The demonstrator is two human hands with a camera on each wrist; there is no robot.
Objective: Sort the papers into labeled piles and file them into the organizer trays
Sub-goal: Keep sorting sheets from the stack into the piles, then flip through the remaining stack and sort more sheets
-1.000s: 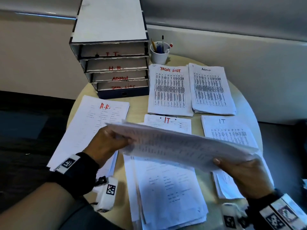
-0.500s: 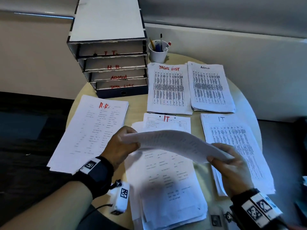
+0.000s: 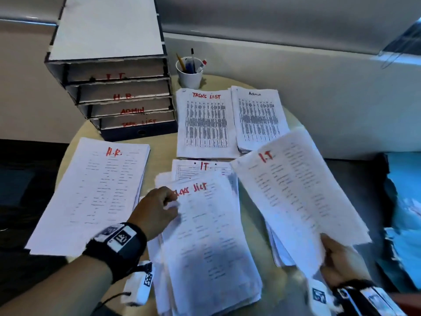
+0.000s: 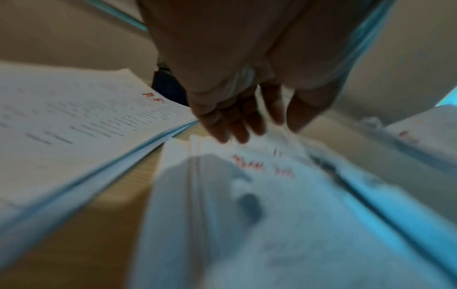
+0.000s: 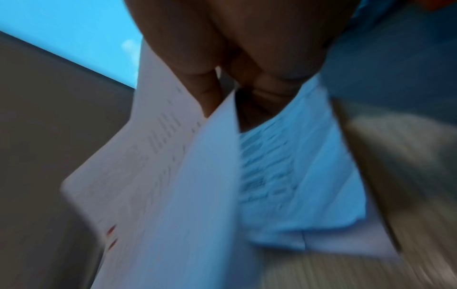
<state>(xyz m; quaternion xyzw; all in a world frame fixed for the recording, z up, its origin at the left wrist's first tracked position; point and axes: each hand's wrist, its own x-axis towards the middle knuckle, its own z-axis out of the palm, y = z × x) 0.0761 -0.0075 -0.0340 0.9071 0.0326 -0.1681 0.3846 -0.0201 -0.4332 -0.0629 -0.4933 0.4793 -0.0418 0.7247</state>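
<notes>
My right hand (image 3: 328, 242) pinches the near corner of a sheet marked I.T (image 3: 293, 192) and holds it tilted over the right-hand IT pile (image 3: 279, 254). In the right wrist view the thumb and fingers (image 5: 207, 91) clamp that sheet (image 5: 153, 176). My left hand (image 3: 169, 199) rests its fingertips on the top left corner of the middle stack (image 3: 209, 247), whose top sheet reads TASKS LIST. In the left wrist view the fingers (image 4: 237, 129) look fairly straight above that stack (image 4: 272, 215). The four-tray organizer (image 3: 118, 87) stands at the back left.
An H.R. pile (image 3: 95, 192) lies on the left. TASKS LIST (image 3: 206, 124) and Admin (image 3: 259, 117) piles lie at the back, and an IT sheet (image 3: 200, 167) peeks out behind the middle stack. A white pen cup (image 3: 190, 74) stands beside the organizer. The round table (image 3: 252, 224) ends close on the right.
My left hand let go of the sheet and dropped onto the middle stack. My right hand swung the sheet rightward over the IT pile, label now facing up.
</notes>
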